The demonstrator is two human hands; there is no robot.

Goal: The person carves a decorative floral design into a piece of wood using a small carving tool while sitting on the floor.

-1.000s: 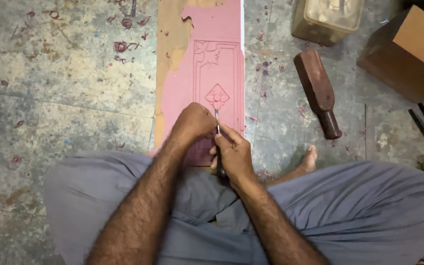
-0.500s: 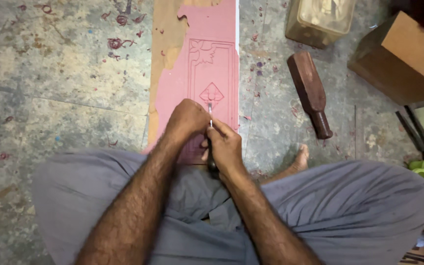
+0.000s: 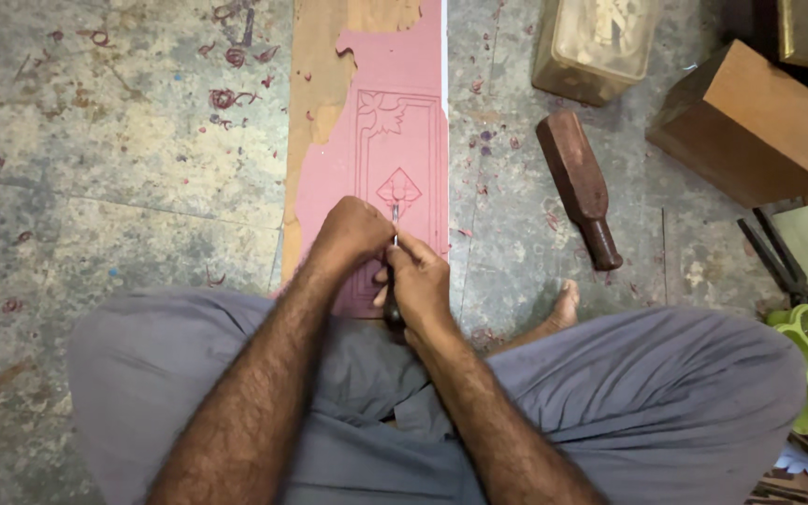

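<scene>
The right hand [image 3: 420, 281] is gripping a thin carving tool [image 3: 395, 217] while the left hand [image 3: 353, 234] is steadying its tip on the pink board [image 3: 395, 65], so small, slow pushes look best.

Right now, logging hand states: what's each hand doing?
Left hand: closed, steadying the carving tool on the pink board.
Right hand: closed, gripping the tool.

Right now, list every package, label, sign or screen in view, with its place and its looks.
Clear plastic container: top centre-right on the floor, boxy, yellowish, pale bits inside.
Brown box: upper right, blocky, tan top, darker sides; wood or cardboard, cannot tell.
No labels, signs or screens show.
</scene>
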